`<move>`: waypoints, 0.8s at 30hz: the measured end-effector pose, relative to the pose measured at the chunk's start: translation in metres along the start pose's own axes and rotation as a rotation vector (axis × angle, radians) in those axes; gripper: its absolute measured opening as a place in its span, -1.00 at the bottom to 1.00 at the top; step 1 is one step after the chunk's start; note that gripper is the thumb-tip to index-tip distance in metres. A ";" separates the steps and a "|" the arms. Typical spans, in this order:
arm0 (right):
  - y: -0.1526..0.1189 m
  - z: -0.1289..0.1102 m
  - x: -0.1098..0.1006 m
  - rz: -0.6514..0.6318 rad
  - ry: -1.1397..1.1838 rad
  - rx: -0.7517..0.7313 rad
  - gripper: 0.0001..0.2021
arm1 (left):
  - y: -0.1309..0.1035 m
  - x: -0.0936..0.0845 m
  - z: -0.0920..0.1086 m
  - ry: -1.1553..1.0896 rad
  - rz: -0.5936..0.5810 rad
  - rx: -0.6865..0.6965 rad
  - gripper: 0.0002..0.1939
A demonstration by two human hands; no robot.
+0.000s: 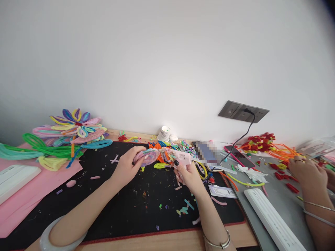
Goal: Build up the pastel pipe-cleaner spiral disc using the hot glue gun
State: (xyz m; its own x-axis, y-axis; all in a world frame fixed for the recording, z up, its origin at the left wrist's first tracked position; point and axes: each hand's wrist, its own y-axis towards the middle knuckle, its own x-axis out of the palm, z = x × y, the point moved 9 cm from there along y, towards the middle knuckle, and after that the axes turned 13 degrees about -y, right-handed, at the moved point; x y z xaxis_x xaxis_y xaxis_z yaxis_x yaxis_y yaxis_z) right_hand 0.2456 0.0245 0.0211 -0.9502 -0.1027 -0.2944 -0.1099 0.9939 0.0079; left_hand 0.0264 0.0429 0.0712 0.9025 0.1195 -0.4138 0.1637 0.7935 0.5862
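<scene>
My left hand [127, 165] pinches a pastel pink and lilac coil of fuzzy stems [148, 157] over the black mat [125, 205]. My right hand [187, 174] is wrapped round a pale pink glue gun [184, 157], its nozzle end pointing left toward the coil. Colourful bits around the nozzle partly hide its tip, so I cannot tell whether it touches the coil. Behind both hands lies a heap of orange, blue and pastel stem pieces [160, 145]. A yellow looped stem [161, 166] rests between the hands.
Large fuzzy-stem flowers [78, 125] stand at the left on pink paper [39, 188]. A paper cup [164, 134] is by the wall. Right are a phone [239, 157], a black cord [244, 136], a white power strip [272, 219] and another person's hand [309, 172].
</scene>
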 end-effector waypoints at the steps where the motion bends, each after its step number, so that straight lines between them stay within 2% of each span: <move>1: 0.000 0.000 0.000 -0.001 0.001 0.000 -0.62 | 0.000 -0.001 0.000 0.003 0.007 -0.002 -0.77; 15: 0.001 -0.002 -0.002 0.009 -0.046 0.011 -0.70 | 0.001 -0.006 0.005 0.041 0.060 0.041 -0.82; 20: -0.001 -0.007 -0.003 0.033 -0.003 -0.049 -0.67 | 0.000 0.001 0.006 0.039 -0.002 0.095 -0.82; 24: -0.004 -0.011 0.005 0.010 -0.011 -0.066 -0.66 | -0.002 0.007 0.007 0.050 -0.058 0.124 -0.81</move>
State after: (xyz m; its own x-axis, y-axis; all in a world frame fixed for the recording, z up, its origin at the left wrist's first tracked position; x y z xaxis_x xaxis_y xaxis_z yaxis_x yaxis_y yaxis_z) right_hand 0.2385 0.0197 0.0302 -0.9481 -0.0920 -0.3045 -0.1198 0.9900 0.0741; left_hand 0.0352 0.0382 0.0720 0.8693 0.1075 -0.4824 0.2661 0.7208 0.6401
